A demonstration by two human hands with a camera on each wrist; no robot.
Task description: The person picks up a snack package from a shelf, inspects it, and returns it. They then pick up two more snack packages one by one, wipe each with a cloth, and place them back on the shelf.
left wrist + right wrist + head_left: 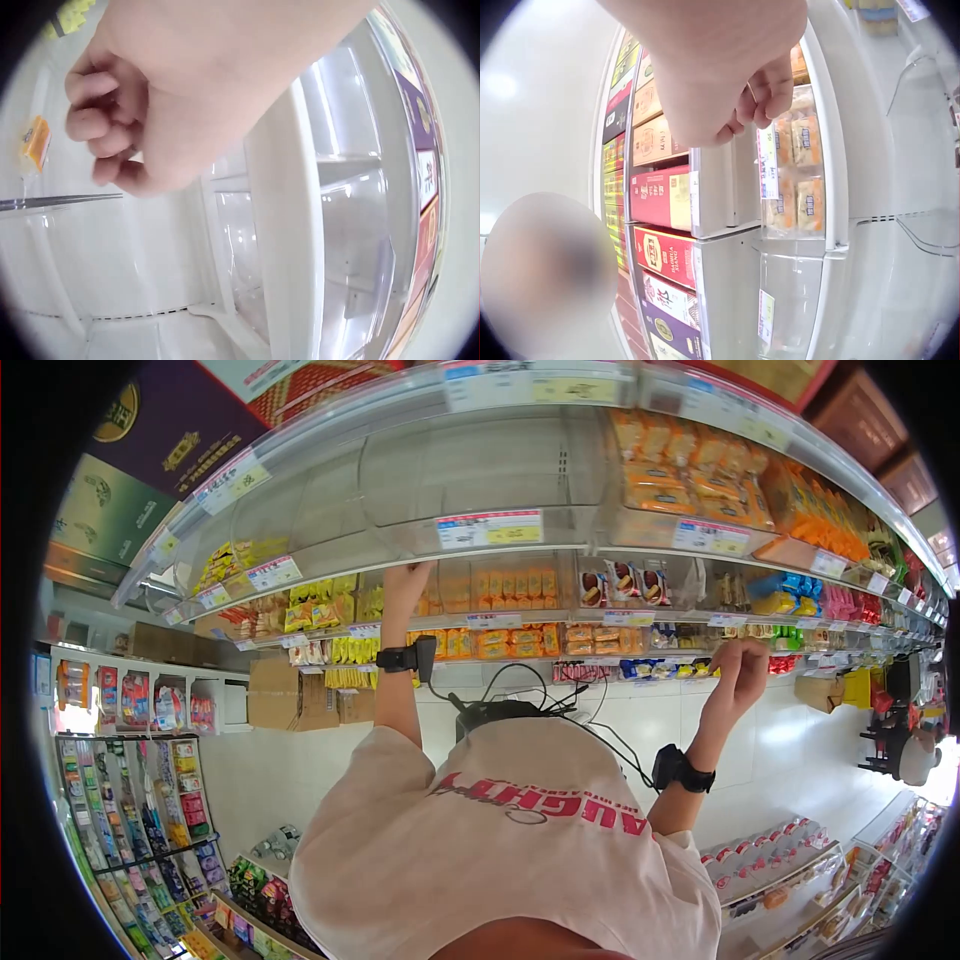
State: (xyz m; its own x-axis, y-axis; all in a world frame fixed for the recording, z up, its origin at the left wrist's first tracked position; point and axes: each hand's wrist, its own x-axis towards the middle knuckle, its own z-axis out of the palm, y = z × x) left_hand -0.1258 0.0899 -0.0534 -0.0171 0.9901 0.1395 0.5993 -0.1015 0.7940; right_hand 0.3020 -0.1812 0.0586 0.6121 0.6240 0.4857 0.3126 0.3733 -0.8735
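My left hand (408, 582) reaches in under the top shelf's front edge, its fingers hidden there in the head view. In the left wrist view its fingers (90, 124) are loosely curled and hold nothing visible. A small orange packet (35, 144) lies beyond the fingertips, near a thin clear divider (60, 201). My right hand (742, 665) is raised in front of the lower shelves, fingers bent loosely with nothing showing in them. Seen from the right wrist, its fingers (769, 97) overlap orange-and-cream wrapped snacks (808, 142) in a clear bin.
Clear bins (485, 460) with price tags line the top shelf; orange snack packets (700, 475) fill its right part. Lower shelves hold chocolate-pie packets (625, 582) and yellow bags (310, 610). A cardboard box (290, 695) stands at left, and cables (610, 740) hang before my body.
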